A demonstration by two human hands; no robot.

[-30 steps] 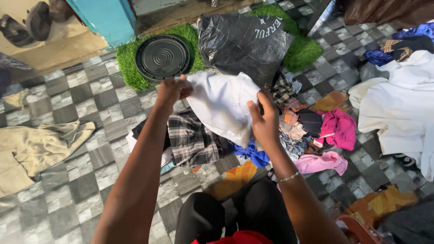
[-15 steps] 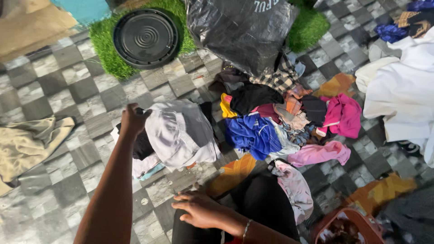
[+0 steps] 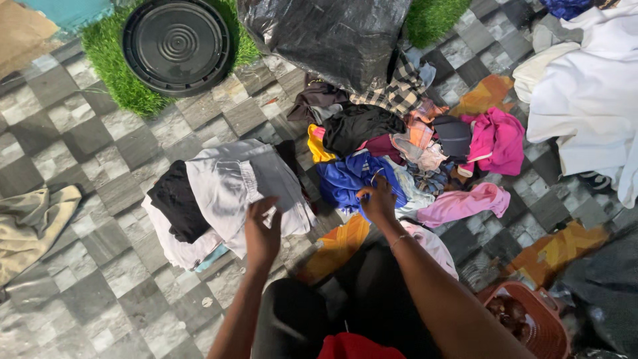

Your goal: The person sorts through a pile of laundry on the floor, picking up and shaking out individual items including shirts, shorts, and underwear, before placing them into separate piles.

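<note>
A white garment [image 3: 234, 185] lies spread on a small stack of folded clothes, beside a black piece [image 3: 174, 201]. My left hand [image 3: 262, 233] hovers just in front of it, fingers apart and holding nothing. My right hand [image 3: 378, 199] reaches into the mixed heap of clothes and touches a blue garment [image 3: 349, 178]; whether its fingers have closed on the cloth is unclear. A pink piece [image 3: 458, 205] lies right of that hand.
A black plastic bag [image 3: 325, 36] and a round black lid [image 3: 175, 43] sit on green turf at the top. White clothes [image 3: 591, 100] pile at the right, a beige cloth [image 3: 30, 223] at the left, an orange basket [image 3: 531, 319] at the lower right.
The white garment went from held in both hands to lying on the stack. My left hand let go and pulled back; my right hand moved from my knee to the blue garment.
</note>
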